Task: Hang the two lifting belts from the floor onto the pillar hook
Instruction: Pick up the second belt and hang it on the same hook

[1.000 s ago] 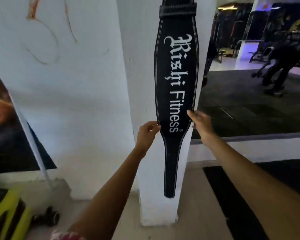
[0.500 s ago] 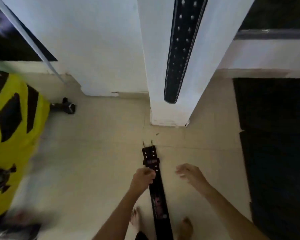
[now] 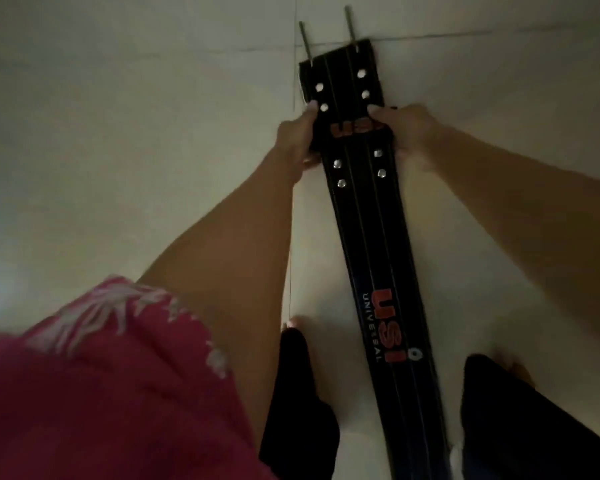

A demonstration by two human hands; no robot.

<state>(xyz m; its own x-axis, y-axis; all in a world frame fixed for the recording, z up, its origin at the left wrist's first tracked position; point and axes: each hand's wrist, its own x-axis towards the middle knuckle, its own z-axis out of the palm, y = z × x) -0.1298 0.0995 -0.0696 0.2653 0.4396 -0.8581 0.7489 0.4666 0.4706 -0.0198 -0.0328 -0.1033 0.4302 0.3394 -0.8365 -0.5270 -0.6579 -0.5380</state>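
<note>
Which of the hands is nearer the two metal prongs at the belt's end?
Left, slightly. The left hand grips the belt edge just below the prongs; the right hand grips the opposite edge.

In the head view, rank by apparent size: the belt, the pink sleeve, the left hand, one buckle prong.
1. Pink sleeve, though it's nearest the camera.
2. Belt.
3. Left hand.
4. Prong.

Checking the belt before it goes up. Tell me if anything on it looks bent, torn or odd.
Nothing stands out. The black belt lies flat and straight on the tiled floor, buckle prongs pointing away, rivets in even pairs. The left hand and right hand each have a grip on one edge near the buckle end.
</note>
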